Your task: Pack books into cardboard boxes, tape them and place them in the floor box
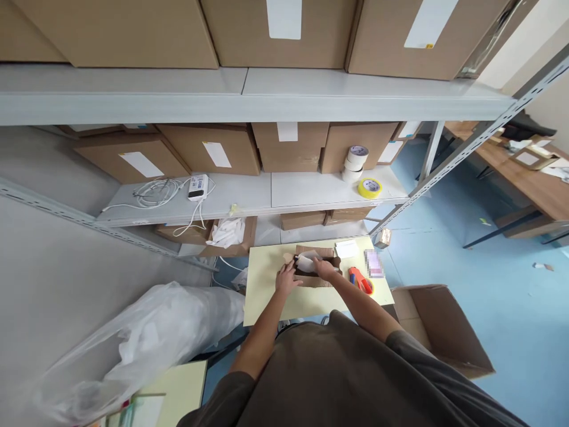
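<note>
A small open cardboard box [316, 283] lies on the pale yellow tabletop [265, 296], its long flaps folded outward. Inside it is a white, wrapped-looking item [305, 263] whose kind I cannot make out. My left hand [287, 279] grips the box's left end, thumb toward the near flap and fingers toward the end flap. From the right, my right hand [324, 268] reaches into the box with its fingers closed against the white item. An orange-red tape dispenser [361, 281] rests to the right of the box.
White cards [347, 248] and a blurred pinkish packet [374, 263] lie on the table's right part. A metal shelf [311, 190] beyond holds boxes, tape rolls [370, 188] and a power strip [198, 187]. An open carton [444, 329] stands at right, a plastic bag [173, 320] at left.
</note>
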The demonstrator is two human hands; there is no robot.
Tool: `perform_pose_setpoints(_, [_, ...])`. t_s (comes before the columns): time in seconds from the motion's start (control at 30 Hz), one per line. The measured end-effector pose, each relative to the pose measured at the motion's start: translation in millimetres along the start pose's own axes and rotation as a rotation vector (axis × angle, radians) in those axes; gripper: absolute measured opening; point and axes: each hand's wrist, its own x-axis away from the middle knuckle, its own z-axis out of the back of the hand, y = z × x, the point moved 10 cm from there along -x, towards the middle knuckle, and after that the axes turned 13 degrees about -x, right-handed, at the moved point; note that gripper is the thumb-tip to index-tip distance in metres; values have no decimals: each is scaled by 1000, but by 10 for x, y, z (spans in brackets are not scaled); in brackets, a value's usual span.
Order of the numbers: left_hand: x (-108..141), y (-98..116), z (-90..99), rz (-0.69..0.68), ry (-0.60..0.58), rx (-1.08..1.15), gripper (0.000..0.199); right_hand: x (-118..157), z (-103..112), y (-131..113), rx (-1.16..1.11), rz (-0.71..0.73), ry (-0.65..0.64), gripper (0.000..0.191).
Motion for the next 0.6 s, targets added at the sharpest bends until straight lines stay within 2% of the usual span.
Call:
perform_pose_setpoints(0.07, [32,-15,-21,9,34,35,36,-30,-100,-24,7,-21,0,46])
perform_pose_setpoints(0.17, [61,-95,-39,57,52,78,45,-52,-130,-52,24,-33,9,60])
perform_pose_setpoints(0.27, [53,-120,-36,48,30,65,48,10,-42,-58,17,-6,15,71])
perform_pose_setpoints(0.37, [35,-103,-1,34,22,16,48,186,102,-46,-29,50,56,67])
perform_pose_setpoints(0.5, [65,-55,47,21,70,12,63,533,338,29,-107,117,214,54])
perform_pose_setpoints(0.6, [115,-46,57,-12,135,71,74,810,577,161,-134,146,410,53])
